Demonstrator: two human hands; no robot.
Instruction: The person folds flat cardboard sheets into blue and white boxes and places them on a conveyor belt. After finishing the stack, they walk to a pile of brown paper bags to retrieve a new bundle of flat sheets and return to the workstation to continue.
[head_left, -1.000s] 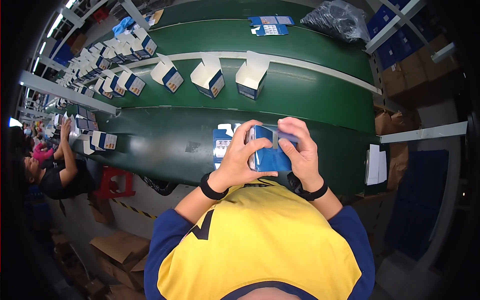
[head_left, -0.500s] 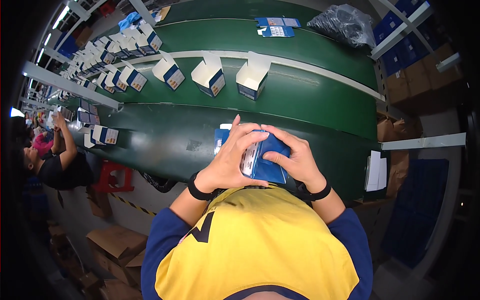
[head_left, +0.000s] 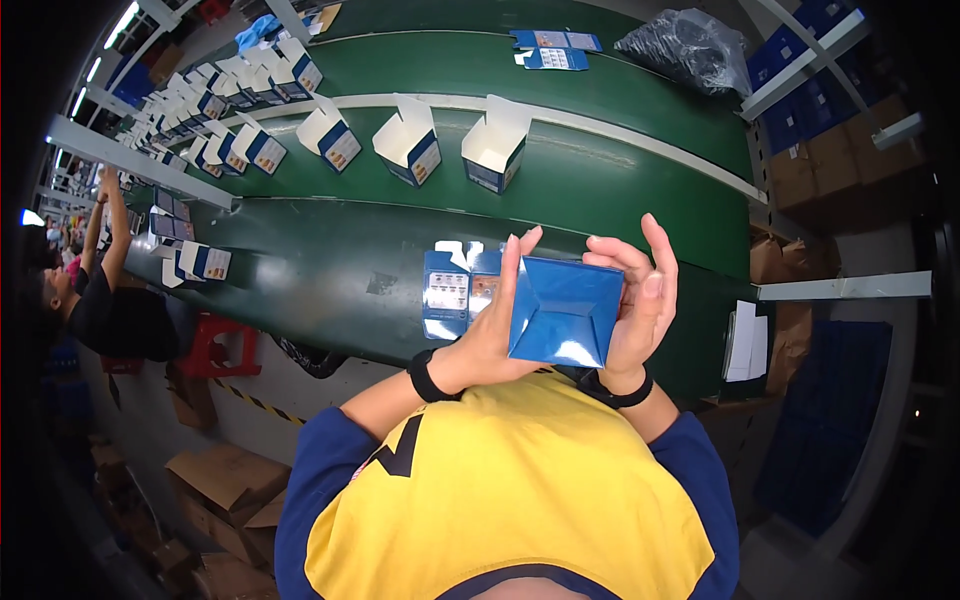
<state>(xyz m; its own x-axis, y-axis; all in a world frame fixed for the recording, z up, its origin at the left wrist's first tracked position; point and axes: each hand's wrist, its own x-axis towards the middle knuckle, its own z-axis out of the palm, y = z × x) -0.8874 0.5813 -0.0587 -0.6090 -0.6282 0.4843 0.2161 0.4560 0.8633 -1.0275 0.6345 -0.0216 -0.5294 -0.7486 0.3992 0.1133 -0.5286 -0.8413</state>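
Note:
A small blue cardboard box [head_left: 564, 310] is held up between my hands, its folded bottom panel facing up at me. My left hand [head_left: 492, 338] presses against its left side, fingers straight. My right hand [head_left: 636, 310] supports the right side, with its fingers curved and partly spread. The box's other faces are hidden. Beyond my left hand, a flattened blue and white carton [head_left: 447, 293] lies on the green work surface [head_left: 330, 260].
Open-topped boxes [head_left: 408, 150] line the green belt [head_left: 600, 190] ahead, with more at far left. Flat cartons [head_left: 556, 50] and a clear plastic bag [head_left: 687, 47] lie at the back. A co-worker [head_left: 110, 310] is at left. White sheets [head_left: 746, 345] stand at right; brown cartons [head_left: 225, 475] sit lower left.
The box has turned so its blue bottom panel faces up, and has shifted right. My fingers have straightened from curling over it. The line of open boxes has shifted slightly left.

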